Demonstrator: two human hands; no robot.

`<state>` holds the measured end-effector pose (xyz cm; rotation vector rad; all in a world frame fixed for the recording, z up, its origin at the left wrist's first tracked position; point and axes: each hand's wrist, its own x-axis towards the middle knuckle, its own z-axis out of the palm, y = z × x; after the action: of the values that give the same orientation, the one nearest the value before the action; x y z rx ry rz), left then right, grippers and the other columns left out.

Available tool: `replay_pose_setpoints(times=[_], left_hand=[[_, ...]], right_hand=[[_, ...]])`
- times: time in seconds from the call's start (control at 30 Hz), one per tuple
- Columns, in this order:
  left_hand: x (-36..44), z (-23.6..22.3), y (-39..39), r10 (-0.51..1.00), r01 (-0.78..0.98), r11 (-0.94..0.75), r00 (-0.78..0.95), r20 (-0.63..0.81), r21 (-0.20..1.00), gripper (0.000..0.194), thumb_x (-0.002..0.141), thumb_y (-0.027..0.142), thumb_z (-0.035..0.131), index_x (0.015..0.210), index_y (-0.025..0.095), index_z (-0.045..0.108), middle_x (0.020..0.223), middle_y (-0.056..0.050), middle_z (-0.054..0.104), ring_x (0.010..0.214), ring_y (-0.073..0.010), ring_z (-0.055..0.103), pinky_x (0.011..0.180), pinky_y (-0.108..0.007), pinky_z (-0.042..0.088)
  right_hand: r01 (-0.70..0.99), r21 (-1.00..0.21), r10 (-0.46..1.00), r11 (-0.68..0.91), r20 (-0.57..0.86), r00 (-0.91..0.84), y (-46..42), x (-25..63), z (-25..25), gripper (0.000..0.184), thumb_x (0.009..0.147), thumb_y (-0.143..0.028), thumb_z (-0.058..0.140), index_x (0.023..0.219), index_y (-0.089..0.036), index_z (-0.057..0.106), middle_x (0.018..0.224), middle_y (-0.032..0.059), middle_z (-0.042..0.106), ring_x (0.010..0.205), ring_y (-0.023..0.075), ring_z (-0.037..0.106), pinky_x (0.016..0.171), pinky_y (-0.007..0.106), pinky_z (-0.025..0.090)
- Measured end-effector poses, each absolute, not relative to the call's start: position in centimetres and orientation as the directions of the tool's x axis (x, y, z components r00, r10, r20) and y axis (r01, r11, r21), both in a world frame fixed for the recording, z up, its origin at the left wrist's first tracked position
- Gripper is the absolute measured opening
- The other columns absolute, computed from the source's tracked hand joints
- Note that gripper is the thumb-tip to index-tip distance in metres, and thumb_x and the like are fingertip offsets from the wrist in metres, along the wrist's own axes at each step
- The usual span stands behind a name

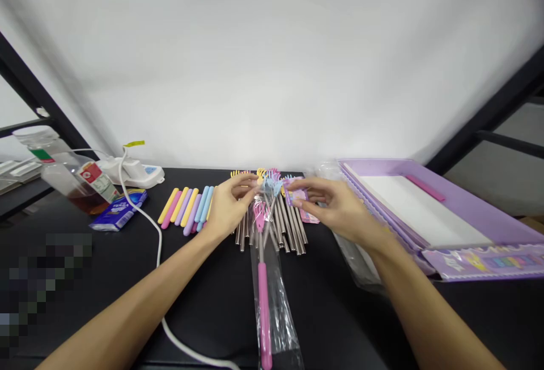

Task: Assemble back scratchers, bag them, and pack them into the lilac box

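Observation:
A pink back scratcher (264, 307) with a claw-shaped head lies inside a clear plastic bag (280, 313), its handle toward me. My left hand (229, 203) pinches the bag's upper end, fingers closed. In my right hand (335, 205), a small purple and pink printed card (296, 191) is held between thumb and fingers, just right of the bag's mouth. Behind and under the bag lie several metal rods (291, 231) with claw heads (272, 176) in yellow, pink and blue. Another pink card (309, 217) shows partly below my right hand.
Pastel handles (187, 208) lie in a row left of my left hand. Farther left are a blue packet (119, 211), a tilted jar (70, 174) and a power strip (144, 174). A white cable (159, 245) crosses the table. At right stands an open purple box (463, 200) beside plastic bags (357, 256).

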<state>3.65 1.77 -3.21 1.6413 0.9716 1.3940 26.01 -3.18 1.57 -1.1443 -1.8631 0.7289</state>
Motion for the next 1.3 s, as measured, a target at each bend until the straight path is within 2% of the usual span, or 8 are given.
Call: replay_pose_setpoints(times=[0.07, 0.13, 0.3, 0.4, 0.67, 1.03, 1.17, 1.3], left_hand=[[3.7, -3.1, 1.8, 0.915, 0.063, -0.399, 0.091, 0.393, 0.915, 0.023, 0.082, 0.034, 0.074, 0.096, 0.016, 0.072, 0.094, -0.008, 0.076, 0.087, -0.0217, 0.073, 0.082, -0.034, 0.06], [3.8, -3.0, 1.7, 0.92, 0.043, -0.388, 0.082, 0.384, 0.921, 0.025, 0.083, 0.039, 0.074, 0.088, 0.015, 0.071, 0.085, -0.007, 0.076, 0.083, -0.0215, 0.073, 0.08, -0.034, 0.06], [4.2, -2.7, 1.5, 0.924, -0.014, -0.367, 0.109, 0.366, 0.93, 0.03, 0.082, 0.045, 0.074, 0.083, 0.016, 0.065, 0.081, -0.006, 0.075, 0.081, -0.0216, 0.073, 0.081, -0.035, 0.059], [4.3, -2.6, 1.4, 0.917, -0.068, -0.349, 0.18, 0.355, 0.935, 0.032, 0.085, 0.048, 0.07, 0.088, 0.017, 0.063, 0.084, -0.005, 0.075, 0.085, -0.0216, 0.073, 0.086, -0.037, 0.058], [4.5, -2.6, 1.3, 0.903, -0.257, -0.232, 0.302, 0.306, 0.938, 0.031, 0.09, 0.047, 0.067, 0.099, 0.02, 0.054, 0.093, -0.007, 0.077, 0.096, -0.0232, 0.074, 0.095, -0.043, 0.056], [4.9, -2.6, 1.1, 0.909, -0.246, -0.192, 0.319, 0.267, 0.95, 0.045, 0.082, 0.057, 0.071, 0.102, 0.02, 0.053, 0.092, -0.005, 0.075, 0.096, -0.0258, 0.074, 0.095, -0.044, 0.056], [5.0, -2.8, 1.0, 0.911, -0.238, -0.195, 0.316, 0.266, 0.951, 0.041, 0.085, 0.053, 0.069, 0.102, 0.02, 0.053, 0.094, -0.003, 0.073, 0.095, -0.0223, 0.073, 0.094, -0.041, 0.056], [5.0, -2.8, 1.0, 0.927, -0.211, -0.187, 0.284, 0.244, 0.959, 0.04, 0.085, 0.053, 0.068, 0.101, 0.02, 0.055, 0.088, -0.001, 0.071, 0.087, -0.0186, 0.072, 0.089, -0.036, 0.057]], right_hand=[[0.475, -0.745, 0.883, 0.469, 0.372, -0.288, -3.3, 25.4, 1.4, 0.027, 0.092, -0.025, 0.06, 0.118, -0.024, 0.065, 0.114, 0.0073, 0.073, 0.102, 0.0226, 0.07, 0.083, 0.036, 0.057], [0.521, -0.677, 0.855, 0.519, 0.416, -0.311, -3.5, 24.9, 1.1, 0.034, 0.092, -0.022, 0.059, 0.126, -0.025, 0.057, 0.104, 0.005, 0.076, 0.092, 0.0211, 0.072, 0.075, 0.033, 0.056], [0.586, -0.475, 0.741, 0.657, 0.551, -0.384, -3.6, 23.6, 0.2, 0.01, 0.093, -0.02, 0.058, 0.1, -0.024, 0.064, 0.091, 0.0022, 0.076, 0.082, 0.0192, 0.072, 0.075, 0.032, 0.054], [0.65, -0.386, 0.683, 0.655, 0.67, -0.291, -3.0, 23.3, -0.3, 0.016, 0.096, -0.023, 0.055, 0.099, -0.025, 0.07, 0.094, 0.0044, 0.076, 0.083, 0.0211, 0.071, 0.079, 0.037, 0.055], [0.67, -0.423, 0.66, 0.61, 0.739, -0.134, -1.8, 24.0, 0.2, 0.017, 0.093, -0.023, 0.056, 0.096, -0.025, 0.072, 0.091, 0.0023, 0.077, 0.08, 0.0203, 0.07, 0.078, 0.036, 0.054], [0.599, -0.53, 0.746, 0.6, 0.641, -0.179, -1.1, 24.3, 0.3, 0.013, 0.091, -0.019, 0.058, 0.095, -0.023, 0.069, 0.093, 0.0027, 0.075, 0.083, 0.0192, 0.068, 0.08, 0.035, 0.053], [0.624, -0.477, 0.731, 0.619, 0.64, -0.237, -0.8, 24.4, 0.2, 0.015, 0.091, -0.017, 0.058, 0.098, -0.024, 0.07, 0.097, 0.0041, 0.074, 0.087, 0.0204, 0.067, 0.082, 0.037, 0.053], [0.673, -0.326, 0.637, 0.664, 0.718, -0.281, -0.9, 24.2, -0.1, 0.009, 0.089, -0.021, 0.063, 0.092, -0.024, 0.072, 0.11, 0.009, 0.069, 0.106, 0.026, 0.061, 0.092, 0.044, 0.051]])
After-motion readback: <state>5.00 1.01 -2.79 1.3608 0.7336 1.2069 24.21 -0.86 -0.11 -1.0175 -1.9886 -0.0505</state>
